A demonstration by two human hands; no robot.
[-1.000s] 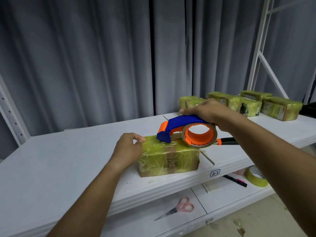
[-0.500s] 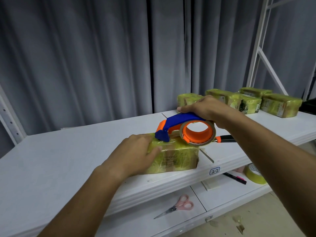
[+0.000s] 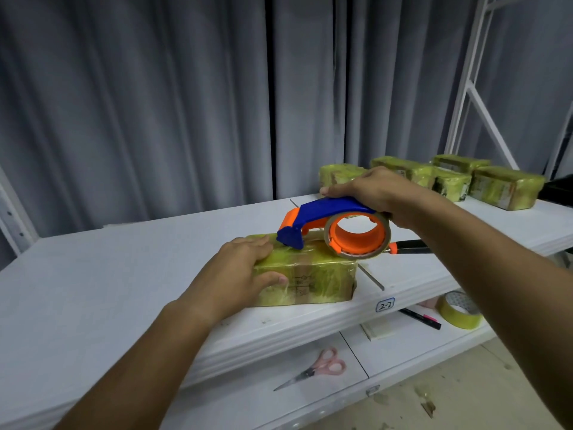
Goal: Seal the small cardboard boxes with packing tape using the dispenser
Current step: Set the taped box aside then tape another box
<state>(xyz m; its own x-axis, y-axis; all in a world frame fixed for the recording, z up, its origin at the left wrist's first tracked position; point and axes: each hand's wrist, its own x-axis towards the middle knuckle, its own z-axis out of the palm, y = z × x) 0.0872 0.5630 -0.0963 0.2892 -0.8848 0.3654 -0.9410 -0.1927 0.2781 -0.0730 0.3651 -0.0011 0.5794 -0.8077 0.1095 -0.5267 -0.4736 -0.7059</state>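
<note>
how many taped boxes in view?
6. One box under the hands at the shelf's front; five at back right. The right arm may hide more.

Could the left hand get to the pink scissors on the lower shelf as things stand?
Probably yes, once it lets go. The left hand is holding the box steady, but the scissors lie in the open on the lower shelf, with nothing covering them.
</note>
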